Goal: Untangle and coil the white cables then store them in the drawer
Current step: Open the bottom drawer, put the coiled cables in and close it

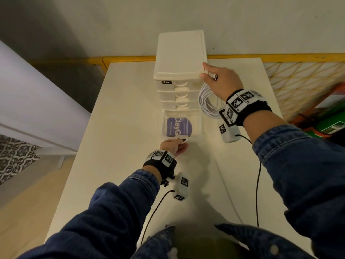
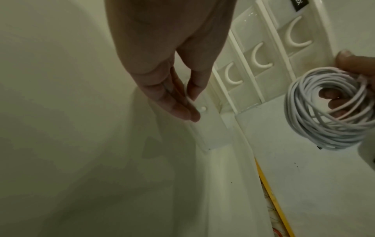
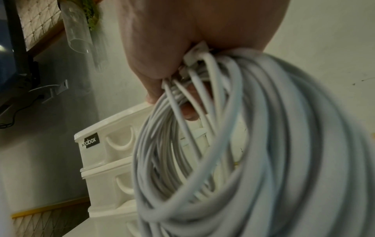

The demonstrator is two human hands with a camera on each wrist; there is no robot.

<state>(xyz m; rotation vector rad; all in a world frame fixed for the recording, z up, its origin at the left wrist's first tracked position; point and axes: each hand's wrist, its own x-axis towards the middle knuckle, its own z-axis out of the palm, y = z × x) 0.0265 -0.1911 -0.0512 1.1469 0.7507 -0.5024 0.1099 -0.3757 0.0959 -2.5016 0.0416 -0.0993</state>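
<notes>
A white stack of drawers (image 1: 180, 55) stands at the back of the white table (image 1: 121, 128). Its bottom drawer (image 1: 199, 126) is pulled out, and a purple-labelled item (image 1: 179, 126) lies inside. My left hand (image 1: 183, 142) pinches the drawer's curved handle (image 2: 190, 101) between thumb and fingers. My right hand (image 1: 207, 71) grips a coil of white cables (image 1: 209, 103) that hangs beside the stack's right side. Its thumb touches the front right corner of the stack's top. In the right wrist view the coil (image 3: 243, 144) fills the frame under my curled fingers (image 3: 154, 77).
A yellow lattice fence (image 1: 298, 75) runs behind and to the right of the table, with a wall beyond. A thin white line, perhaps another cable (image 1: 229, 193), trails along the table toward me. Black leads from the wrist cameras hang near my sleeves.
</notes>
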